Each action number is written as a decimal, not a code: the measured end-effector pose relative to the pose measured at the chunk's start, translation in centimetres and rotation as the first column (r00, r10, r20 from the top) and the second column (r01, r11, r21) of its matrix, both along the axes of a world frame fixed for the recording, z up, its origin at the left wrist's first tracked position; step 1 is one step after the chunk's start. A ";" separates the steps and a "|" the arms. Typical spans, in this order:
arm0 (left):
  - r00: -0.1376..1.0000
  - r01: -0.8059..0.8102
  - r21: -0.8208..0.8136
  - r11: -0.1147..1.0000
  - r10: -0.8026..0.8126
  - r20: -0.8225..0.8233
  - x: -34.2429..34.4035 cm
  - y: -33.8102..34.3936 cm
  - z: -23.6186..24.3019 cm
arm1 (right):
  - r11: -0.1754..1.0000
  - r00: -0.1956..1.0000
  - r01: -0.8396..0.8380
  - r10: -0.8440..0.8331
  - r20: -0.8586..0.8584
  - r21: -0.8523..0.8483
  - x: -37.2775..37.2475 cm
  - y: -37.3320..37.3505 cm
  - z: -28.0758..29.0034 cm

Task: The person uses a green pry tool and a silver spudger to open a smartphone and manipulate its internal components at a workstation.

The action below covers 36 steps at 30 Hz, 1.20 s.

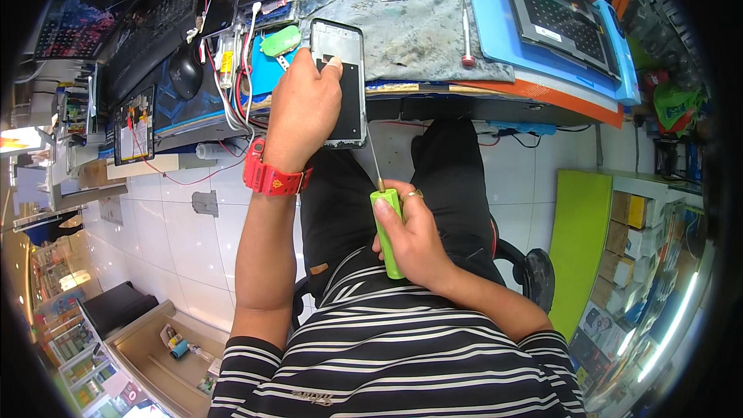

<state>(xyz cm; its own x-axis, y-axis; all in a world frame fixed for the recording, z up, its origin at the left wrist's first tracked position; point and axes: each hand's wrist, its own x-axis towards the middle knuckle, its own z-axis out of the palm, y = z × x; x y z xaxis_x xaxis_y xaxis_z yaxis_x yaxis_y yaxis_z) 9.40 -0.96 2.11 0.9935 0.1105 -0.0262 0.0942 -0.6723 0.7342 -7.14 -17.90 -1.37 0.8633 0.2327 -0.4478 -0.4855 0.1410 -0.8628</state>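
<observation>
My left hand (306,108), with a red watch on its wrist, grips an opened phone housing (347,97) with a black inner panel and silver edge, held at the bench's front edge. My right hand (410,236) is wrapped round a green-handled tool (389,255) over my lap. The tool's thin metal shaft points up to the lower right corner of the housing; whether it touches is unclear. A small green item (280,40) lies on a blue pad just left of the housing.
The bench holds a grey mat (410,39), a red-handled screwdriver (467,46), a blue pad with a dark panel (557,19), a mouse (186,73), keyboard (143,15), phones and cables. An open drawer (147,348) is at lower left, a green board (573,248) at right.
</observation>
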 end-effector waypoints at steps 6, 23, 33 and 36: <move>1.000 -0.005 -0.002 1.000 0.005 0.009 0.0 0.2 -0.1 | 1.000 0.999 0.013 -0.012 0.039 -0.014 1.4 0.2 -0.4; 1.000 0.016 0.020 1.000 -0.016 0.017 0.3 0.4 -0.5 | 1.000 1.000 -0.021 0.022 0.014 -0.016 0.9 -0.3 -0.3; 0.999 -0.021 -0.019 1.000 0.022 0.032 -0.2 -0.1 -0.4 | 0.995 0.997 -0.082 0.081 -0.017 -0.054 -1.0 -1.6 0.5; 0.999 -0.015 -0.079 0.997 0.018 0.033 0.1 0.5 -1.4 | 0.993 0.990 -0.122 0.121 -0.075 -0.004 -1.5 -1.9 0.9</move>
